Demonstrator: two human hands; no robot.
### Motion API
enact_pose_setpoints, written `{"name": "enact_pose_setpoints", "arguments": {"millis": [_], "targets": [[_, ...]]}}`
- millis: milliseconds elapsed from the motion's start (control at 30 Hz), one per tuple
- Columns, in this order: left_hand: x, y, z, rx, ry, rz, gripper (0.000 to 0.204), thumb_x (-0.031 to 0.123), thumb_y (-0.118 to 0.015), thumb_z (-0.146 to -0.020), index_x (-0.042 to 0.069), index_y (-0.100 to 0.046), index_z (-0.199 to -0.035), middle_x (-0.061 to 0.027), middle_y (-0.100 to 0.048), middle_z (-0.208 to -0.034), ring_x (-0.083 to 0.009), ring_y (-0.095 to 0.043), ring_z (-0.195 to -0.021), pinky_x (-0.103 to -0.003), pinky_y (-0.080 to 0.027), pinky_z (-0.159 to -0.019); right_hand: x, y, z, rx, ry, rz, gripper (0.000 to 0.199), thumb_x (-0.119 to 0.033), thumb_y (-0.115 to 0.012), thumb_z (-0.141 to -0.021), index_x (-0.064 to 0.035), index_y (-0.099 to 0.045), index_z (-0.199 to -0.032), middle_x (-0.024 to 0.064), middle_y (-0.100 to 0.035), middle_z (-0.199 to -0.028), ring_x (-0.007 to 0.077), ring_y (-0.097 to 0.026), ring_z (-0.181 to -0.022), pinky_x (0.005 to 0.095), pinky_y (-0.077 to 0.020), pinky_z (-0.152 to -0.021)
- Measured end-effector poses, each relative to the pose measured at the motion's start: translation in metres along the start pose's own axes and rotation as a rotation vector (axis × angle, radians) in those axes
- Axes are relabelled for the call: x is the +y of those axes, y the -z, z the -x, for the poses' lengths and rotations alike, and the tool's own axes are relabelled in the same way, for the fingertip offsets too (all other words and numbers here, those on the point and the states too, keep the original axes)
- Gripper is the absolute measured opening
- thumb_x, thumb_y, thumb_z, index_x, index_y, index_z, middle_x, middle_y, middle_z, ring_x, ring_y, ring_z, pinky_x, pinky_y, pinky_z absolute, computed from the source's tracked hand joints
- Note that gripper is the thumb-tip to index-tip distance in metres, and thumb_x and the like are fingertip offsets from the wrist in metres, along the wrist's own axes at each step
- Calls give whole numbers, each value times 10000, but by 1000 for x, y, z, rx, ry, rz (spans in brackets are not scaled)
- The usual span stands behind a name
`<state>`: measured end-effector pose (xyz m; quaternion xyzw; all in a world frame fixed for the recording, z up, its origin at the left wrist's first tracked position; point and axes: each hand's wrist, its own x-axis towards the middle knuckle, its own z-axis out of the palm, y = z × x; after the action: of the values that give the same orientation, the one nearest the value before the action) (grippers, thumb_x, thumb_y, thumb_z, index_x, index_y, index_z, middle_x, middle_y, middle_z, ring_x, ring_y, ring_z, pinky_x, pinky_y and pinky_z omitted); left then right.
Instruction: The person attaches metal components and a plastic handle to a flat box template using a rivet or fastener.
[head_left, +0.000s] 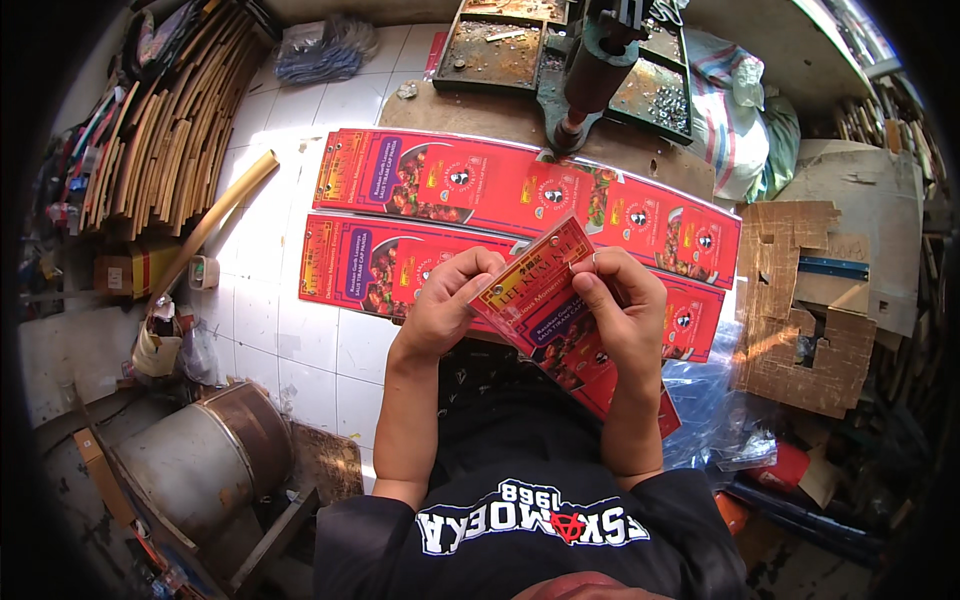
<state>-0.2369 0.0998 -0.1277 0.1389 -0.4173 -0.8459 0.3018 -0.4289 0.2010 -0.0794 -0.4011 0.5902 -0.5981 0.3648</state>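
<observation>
Between my hands is a long red printed banner strip point(556, 335), slanting down to the right in front of my shirt. My left hand point(447, 303) pinches its left edge near the yellow-and-red top end. At the opposite edge, my right hand point(622, 303) grips it with thumb and fingers. Beneath and beyond lie two long red printed strips: a far strip point(500, 180) and a nearer strip point(345, 262), partly covered by my hands. A dark metal hand press point(598, 80) stands at the far strip's back edge, its post touching down near that strip.
Metal trays point(490, 55) with small metal bits flank the press. Stacked cardboard point(165, 130) fills the left side, with a cardboard tube point(225, 215) leaning nearby. A rusty metal drum point(215, 450) lies lower left. Cut cardboard point(800, 340) and clear plastic point(705, 410) lie at right.
</observation>
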Motion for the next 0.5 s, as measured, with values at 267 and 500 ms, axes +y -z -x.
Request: {"name": "enact_pose_setpoints", "arguments": {"millis": [267,500], "targets": [[-15,-15,3,49,-158,83,165,203,-479,-1019,42,-478,-983,-12,-478,-926,-71,-455,-835,-232,-405,-779,3,-2,0,-4,7,-36,65,16,-681,-861,33,-644,-912,34,-637,-834,59,-569,-741,210,-451,-645],[-19,-25,4,171,-325,9,150,200,-452,-1021,64,-437,-958,-16,-426,-884,-93,-425,-789,-253,-382,-722,3,-5,1,-25,-14,-25,64,14,-681,-863,34,-644,-912,31,-639,-837,54,-567,-740,208,-448,-649]]}}
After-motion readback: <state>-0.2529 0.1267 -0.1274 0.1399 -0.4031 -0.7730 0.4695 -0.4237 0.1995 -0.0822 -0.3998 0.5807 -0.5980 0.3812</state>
